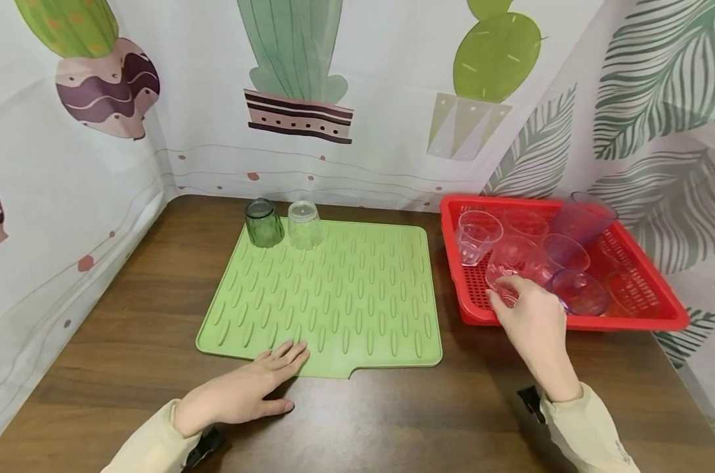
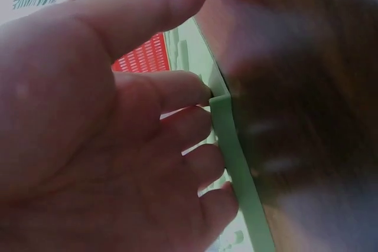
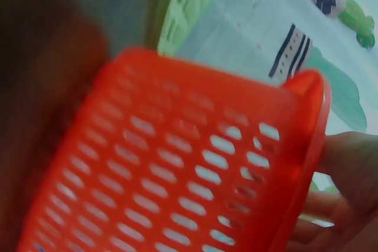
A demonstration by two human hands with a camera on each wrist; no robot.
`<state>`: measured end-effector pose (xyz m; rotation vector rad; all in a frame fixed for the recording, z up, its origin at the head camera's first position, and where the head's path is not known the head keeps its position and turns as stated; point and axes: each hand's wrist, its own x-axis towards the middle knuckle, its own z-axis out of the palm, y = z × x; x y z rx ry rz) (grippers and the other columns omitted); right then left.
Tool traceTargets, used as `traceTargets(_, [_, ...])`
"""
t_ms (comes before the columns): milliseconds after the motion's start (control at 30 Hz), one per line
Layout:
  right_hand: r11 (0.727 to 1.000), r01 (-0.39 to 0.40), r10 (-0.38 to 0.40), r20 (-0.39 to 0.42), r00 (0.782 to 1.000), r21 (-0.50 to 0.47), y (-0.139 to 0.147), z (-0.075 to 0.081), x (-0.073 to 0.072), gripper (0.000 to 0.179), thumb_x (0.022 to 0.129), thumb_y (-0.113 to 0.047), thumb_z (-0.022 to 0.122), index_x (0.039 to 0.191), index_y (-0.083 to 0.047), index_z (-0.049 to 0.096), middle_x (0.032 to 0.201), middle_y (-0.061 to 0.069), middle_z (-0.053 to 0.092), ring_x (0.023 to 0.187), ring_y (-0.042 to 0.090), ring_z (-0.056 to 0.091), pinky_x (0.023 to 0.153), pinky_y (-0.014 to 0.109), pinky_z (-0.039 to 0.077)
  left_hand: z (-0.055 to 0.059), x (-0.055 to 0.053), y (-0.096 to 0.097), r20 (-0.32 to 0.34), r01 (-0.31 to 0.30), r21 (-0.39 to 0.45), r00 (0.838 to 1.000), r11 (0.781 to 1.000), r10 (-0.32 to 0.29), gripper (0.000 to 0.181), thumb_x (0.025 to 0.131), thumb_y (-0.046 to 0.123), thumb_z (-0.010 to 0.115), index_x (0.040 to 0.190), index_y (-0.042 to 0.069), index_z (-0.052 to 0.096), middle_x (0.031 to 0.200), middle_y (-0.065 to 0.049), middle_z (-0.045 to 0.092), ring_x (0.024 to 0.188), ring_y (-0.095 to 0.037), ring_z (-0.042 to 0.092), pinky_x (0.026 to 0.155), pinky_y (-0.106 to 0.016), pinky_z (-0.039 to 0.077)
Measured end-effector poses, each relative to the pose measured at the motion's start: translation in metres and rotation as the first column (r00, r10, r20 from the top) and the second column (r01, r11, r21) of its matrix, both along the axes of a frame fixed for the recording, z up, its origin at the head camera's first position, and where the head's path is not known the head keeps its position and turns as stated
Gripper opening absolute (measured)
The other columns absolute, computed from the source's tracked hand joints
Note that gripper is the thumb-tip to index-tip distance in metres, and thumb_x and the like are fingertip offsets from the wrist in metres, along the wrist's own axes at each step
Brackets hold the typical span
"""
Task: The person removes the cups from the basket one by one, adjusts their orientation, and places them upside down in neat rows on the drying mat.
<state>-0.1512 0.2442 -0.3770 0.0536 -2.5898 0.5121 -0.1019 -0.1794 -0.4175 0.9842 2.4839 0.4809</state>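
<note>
My left hand (image 1: pixel 247 391) rests at the near edge of a green ridged drying mat (image 1: pixel 357 295), fingers extended over its rim and thumb spread above the table. On the mat's far left corner, a green glass (image 1: pixel 265 225) and a clear glass (image 1: pixel 304 226) stand upside down. My right hand (image 1: pixel 534 322) reaches over the near rim of a red slotted basket (image 1: pixel 475 316), fingers bent at a clear cup (image 1: pixel 515 253) inside. I cannot tell whether they grip it. In the right wrist view, fingers (image 3: pixel 322 208) show beyond the basket's rim.
Other cups share the basket: a clear cup (image 1: pixel 480 230) at the left, a tall purple tumbler (image 1: pixel 584 220) at the back and a blue-rimmed cup (image 1: pixel 578 292) near the front. A cactus-print curtain (image 1: pixel 387 79) hangs behind the brown wooden table (image 1: pixel 127 282).
</note>
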Motion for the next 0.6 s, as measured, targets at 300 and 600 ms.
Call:
traceTargets(300, [0.997, 0.026, -0.052, 0.386, 0.921, 0.071, 0.010, 0.020, -0.017, 0.030, 0.080, -0.024, 0.077, 0.088, 0.005, 0.075, 0.074, 0.022, 0.071, 0.060, 0.035, 0.061, 0.060, 0.056, 0.054, -0.001, 0.001, 0.000, -0.018, -0.006, -0.003, 1.000, 1.000, 0.006, 0.072, 0.096, 0.034, 0.057, 0.152, 0.001, 0.026, 0.160, -0.018, 0.020, 0.146, -0.042, 0.018, 0.113, -0.062, 0.024])
traceTargets(600, [0.997, -0.067, 0.029, 0.568, 0.822, 0.046, 0.013, 0.025, -0.031, 0.022, 0.083, -0.016, 0.072, 0.091, 0.005, 0.075, 0.080, 0.019, 0.073, 0.070, 0.030, 0.062, 0.072, 0.056, 0.046, -0.002, 0.002, -0.001, 0.001, -0.018, 0.016, 1.000, 1.000, 0.018, 0.072, 0.097, 0.034, 0.057, 0.152, 0.001, 0.025, 0.160, -0.017, 0.019, 0.147, -0.041, 0.016, 0.114, -0.062, 0.022])
